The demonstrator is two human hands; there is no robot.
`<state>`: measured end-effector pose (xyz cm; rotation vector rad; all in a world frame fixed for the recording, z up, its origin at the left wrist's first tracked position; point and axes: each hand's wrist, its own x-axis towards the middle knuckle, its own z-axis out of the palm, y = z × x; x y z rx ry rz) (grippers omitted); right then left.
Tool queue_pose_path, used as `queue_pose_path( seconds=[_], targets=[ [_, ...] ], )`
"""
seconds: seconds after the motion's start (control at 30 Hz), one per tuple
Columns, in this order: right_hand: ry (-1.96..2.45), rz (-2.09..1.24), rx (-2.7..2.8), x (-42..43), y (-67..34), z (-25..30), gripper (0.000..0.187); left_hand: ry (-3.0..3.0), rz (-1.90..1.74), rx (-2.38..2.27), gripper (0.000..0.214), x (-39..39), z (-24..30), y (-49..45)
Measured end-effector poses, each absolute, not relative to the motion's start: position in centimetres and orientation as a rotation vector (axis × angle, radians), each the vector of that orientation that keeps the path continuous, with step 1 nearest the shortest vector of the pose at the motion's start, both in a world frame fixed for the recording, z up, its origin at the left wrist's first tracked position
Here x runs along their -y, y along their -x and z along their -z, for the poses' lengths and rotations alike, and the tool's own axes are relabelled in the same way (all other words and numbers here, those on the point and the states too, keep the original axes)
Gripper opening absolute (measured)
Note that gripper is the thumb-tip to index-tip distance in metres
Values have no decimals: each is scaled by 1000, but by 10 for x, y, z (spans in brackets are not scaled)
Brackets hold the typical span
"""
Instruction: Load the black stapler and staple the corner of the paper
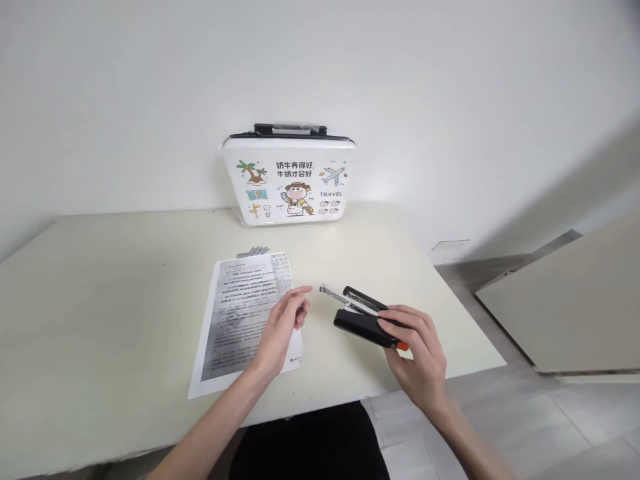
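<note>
My right hand [417,350] grips the rear end of a black stapler [357,325] with an orange tip at its back. The stapler's jaws are apart, and its metal staple tray [334,295] sticks out toward the left. Just left of that tray is my left hand [284,327], its index finger stretched toward the tray's tip and the other fingers curled, with nothing visible in it. The left hand hovers over the right part of some printed sheets [235,320]. Grey staple strips [257,251] lie at the top edge of the sheets, partly covered.
A white hard case [295,180] with cartoon prints and a black handle stands at the back of the pale table [115,300], against the wall. The table's right edge slants down past my right hand. A white panel [570,313] stands on the floor at right.
</note>
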<state>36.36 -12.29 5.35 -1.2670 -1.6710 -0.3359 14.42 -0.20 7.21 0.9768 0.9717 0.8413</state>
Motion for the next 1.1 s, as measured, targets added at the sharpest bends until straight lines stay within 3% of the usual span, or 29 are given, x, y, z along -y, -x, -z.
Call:
queue_pose_path(
  seconds=[0.1,0.3,0.57,0.77,1.1],
  targets=[
    [1277,304,1667,122,-361,-51,57,-1266,-789,-1032,47,8,-79,-143],
    [1300,272,1649,113,-353,-45,50,-1503,-720,-848,47,16,-70,-144],
    [1445,-84,1507,63,-333,-22,21,-1095,-825,-979,44,14,-62,-104],
    [1530,-443,1316,-36,-320,-11,37,-538,-968,-944,34,14,-51,-55],
    [1575,-552,1245,-132,-309,16,43,-356,-977,-863,26,23,-37,-23]
  ],
)
